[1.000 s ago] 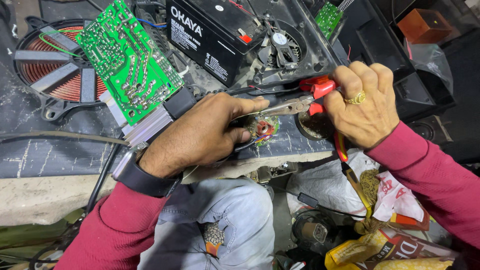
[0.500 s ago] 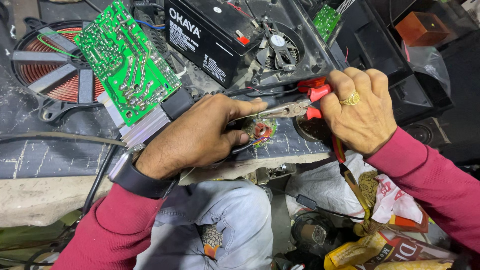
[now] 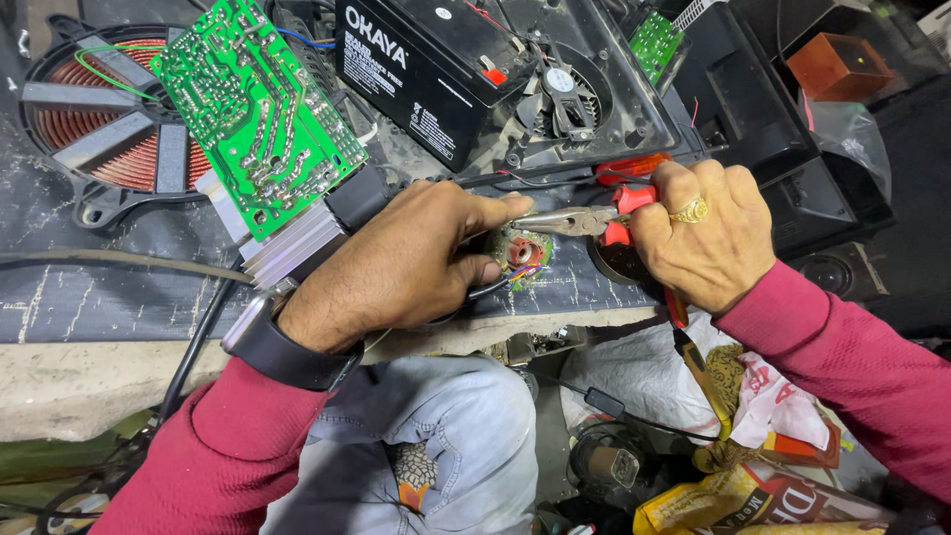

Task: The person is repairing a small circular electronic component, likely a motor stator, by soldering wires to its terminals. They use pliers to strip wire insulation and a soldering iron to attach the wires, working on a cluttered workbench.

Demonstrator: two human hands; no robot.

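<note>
A small wound coil part, red in the middle with coloured wires, is pinned just below centre frame by the left hand, whose fingers are curled tight around it. Red-handled pliers are gripped in the closed right hand, tips pointed left at the left thumb. A green circuit board with a finned heatsink is seen upper left, a copper coil disc beside it, and a black battery at top centre.
</note>
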